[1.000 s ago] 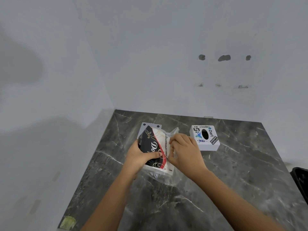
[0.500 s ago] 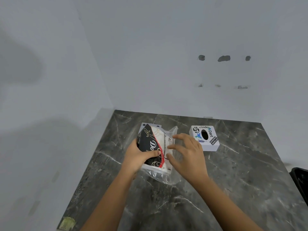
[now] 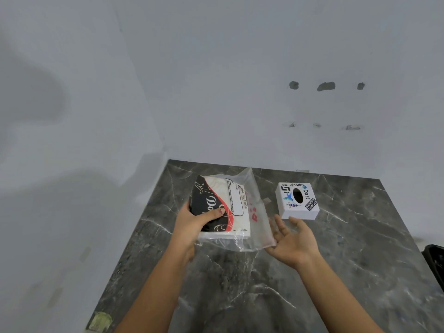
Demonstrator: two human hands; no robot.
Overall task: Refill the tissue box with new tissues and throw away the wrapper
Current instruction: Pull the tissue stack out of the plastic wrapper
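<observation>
— Grey walls (image 3: 216, 68) meet in a bare corner, with a dark marble counter (image 3: 336, 272) pushed into it. What sits on the counter?

— Only the box (image 3: 297, 200), white with stickers and an oval slot on top, resting near the back at the right. A dark bin (image 3: 436, 263) just shows at the right edge; how much room it has I cannot tell.

— And the tissues?

— Held up off the counter. Left hand (image 3: 192, 224) clamps the pack (image 3: 222, 207) at its dark printed end, thumb across the top. Clear wrapper (image 3: 258, 212) hangs loose past the pack on the right and along its near edge.

— Right hand?

— Right hand (image 3: 294, 239) is spread wide, palm up, holding nothing, just beside the loose film and near the front of the box.

— So where could this slip?

— My guess: the film is slick and slack, so a pull on it alone may stretch or tear it and leave the stack inside. With only one end pinched, the pack could also slide out and fan across the marble. The open hand is close to the box, which looks light; a careless reach might knock it backward. And the slot looks far smaller than the stack, so feeding sheets through it would crumple them.
</observation>
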